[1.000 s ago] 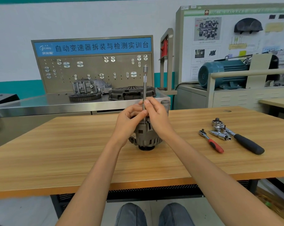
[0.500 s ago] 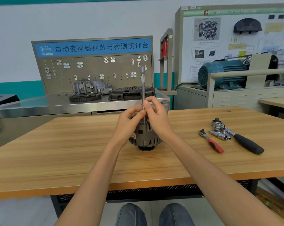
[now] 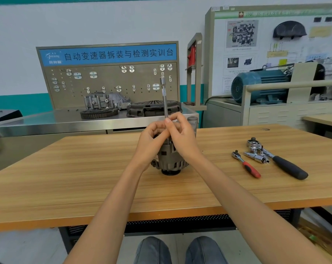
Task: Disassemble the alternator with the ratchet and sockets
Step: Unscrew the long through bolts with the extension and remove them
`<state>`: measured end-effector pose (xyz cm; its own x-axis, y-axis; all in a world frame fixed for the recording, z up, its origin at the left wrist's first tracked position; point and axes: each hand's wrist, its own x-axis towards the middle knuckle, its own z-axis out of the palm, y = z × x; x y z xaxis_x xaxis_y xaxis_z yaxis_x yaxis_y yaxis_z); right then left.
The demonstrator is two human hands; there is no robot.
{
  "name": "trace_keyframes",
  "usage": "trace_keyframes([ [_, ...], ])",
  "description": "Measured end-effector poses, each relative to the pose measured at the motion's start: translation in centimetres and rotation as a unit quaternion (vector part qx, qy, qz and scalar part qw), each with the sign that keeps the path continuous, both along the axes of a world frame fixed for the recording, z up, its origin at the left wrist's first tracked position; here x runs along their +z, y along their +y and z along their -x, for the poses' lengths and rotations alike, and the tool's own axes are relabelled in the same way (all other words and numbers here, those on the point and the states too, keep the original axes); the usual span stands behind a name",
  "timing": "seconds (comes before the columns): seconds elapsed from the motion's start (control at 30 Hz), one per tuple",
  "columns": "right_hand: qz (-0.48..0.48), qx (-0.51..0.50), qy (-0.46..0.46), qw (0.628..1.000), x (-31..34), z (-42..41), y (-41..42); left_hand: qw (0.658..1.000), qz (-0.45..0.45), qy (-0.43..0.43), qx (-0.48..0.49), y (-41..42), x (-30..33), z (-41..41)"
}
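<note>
Your left hand (image 3: pixel 151 138) and right hand (image 3: pixel 180 134) keep their fingers pinched round the extension bar (image 3: pixel 164 100), now tilted slightly left above the alternator (image 3: pixel 170 162) mid-frame on the desk (image 3: pixel 66 178), likely hand-spinning a fastener loose.

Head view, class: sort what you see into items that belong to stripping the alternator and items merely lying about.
Belongs to the job:
alternator
extension bar, pinched by left hand and right hand
red-handled ratchet
black-handled ratchet
loose sockets

Lying about:
ring gear
clutch cover
gearbox casting
blue motor
</note>
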<state>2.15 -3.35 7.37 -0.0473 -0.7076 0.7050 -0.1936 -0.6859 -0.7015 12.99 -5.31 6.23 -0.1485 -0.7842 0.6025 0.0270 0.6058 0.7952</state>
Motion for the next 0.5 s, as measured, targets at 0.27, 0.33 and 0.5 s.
trace_keyframes([
  [0.27, -0.005, -0.008, 0.003, 1.000, -0.11, 0.13, -0.32, 1.000, 0.016, -0.012, -0.013, 0.33, 0.17, -0.26],
  [0.33, -0.006, -0.007, 0.001, 1.000, -0.13, 0.08, -0.34, 1.000, 0.017, -0.011, -0.009, 0.24, 0.07, -0.25],
  [0.5, -0.020, 0.002, -0.011, 1.000, -0.32, -0.05, -0.38, 1.000, 0.017, -0.014, 0.011, -0.18, -0.19, -0.15],
])
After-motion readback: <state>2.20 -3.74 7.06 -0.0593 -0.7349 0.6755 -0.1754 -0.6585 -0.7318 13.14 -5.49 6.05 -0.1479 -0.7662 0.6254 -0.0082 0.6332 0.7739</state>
